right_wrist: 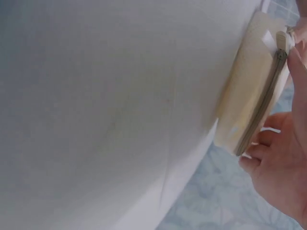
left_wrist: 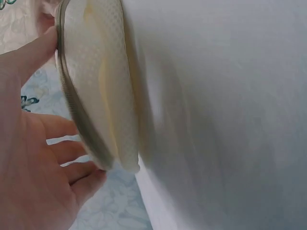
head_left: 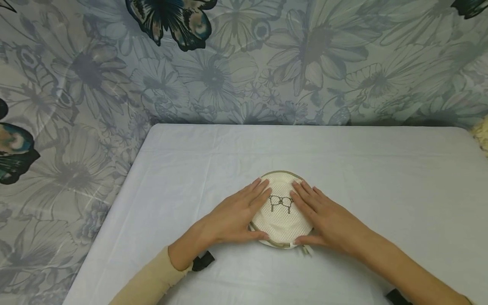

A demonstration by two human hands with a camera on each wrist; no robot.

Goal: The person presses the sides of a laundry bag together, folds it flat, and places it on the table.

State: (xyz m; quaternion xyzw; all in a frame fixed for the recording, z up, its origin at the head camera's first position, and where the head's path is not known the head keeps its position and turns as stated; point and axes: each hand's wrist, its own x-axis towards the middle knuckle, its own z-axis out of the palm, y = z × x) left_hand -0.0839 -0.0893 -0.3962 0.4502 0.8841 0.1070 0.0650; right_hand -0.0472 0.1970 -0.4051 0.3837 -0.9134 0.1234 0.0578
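A round cream mesh zip pouch (head_left: 282,222) lies on the white table, a line drawing of eyeglasses (head_left: 281,201) on its top. My left hand (head_left: 238,216) rests on its left side, fingers extended and thumb at the near edge. On the opposite side my right hand (head_left: 322,216) lies in a mirrored pose. A greenish-tan zipper (right_wrist: 266,105) runs round the rim, its pull (right_wrist: 281,43) showing near my right thumb in the right wrist view. In the left wrist view the pouch's side (left_wrist: 96,52) looks puffy and folded. What is inside cannot be seen.
The table (head_left: 366,169) wears a white cloth with faint creases. Behind and left of it hangs a grey floral curtain (head_left: 213,80) with butterfly prints. Something yellow (head_left: 482,133) shows at the far right edge. Dark straps (head_left: 203,261) sit at the wrists.
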